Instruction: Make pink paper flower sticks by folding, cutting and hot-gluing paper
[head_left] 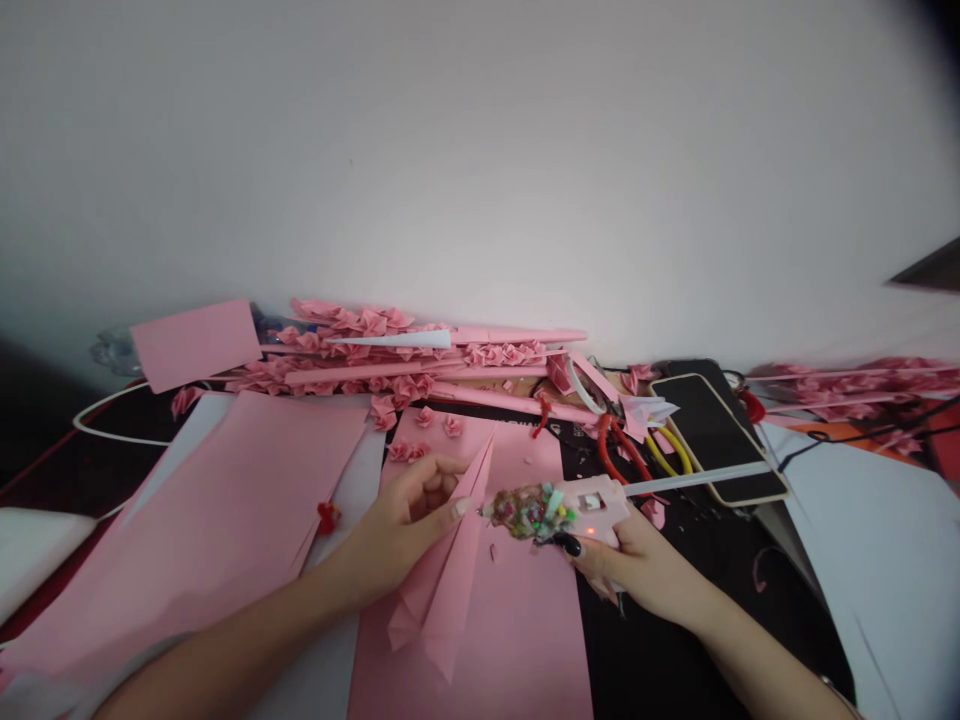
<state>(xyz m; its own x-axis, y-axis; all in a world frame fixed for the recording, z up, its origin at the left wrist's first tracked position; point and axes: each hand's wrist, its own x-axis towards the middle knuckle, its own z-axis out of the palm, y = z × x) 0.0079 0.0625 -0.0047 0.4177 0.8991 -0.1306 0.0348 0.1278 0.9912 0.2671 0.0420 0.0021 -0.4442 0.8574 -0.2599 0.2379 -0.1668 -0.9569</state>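
My left hand (424, 515) pinches a folded pink paper cone (450, 610), whose narrow tip points away from me and whose wide end faces me. In my right hand (630, 560) is a glue gun (592, 505), its front crusted with glue and colourful bits, a small orange light glowing on its body. The gun's nozzle points left, right up against the paper near my left thumb; I cannot tell if it touches. A long clear glue stick (697, 480) sticks out of the gun's back. Beneath both hands lies a pink paper sheet (525, 640).
Pink folded paper flowers (375, 320) and rolled sticks are heaped along the wall. Scissors with red handles (622, 450), a yellow ring (671, 450) and a phone (712, 430) lie at the right. Pink sheets (247, 490) cover the left, white paper (885, 560) the far right.
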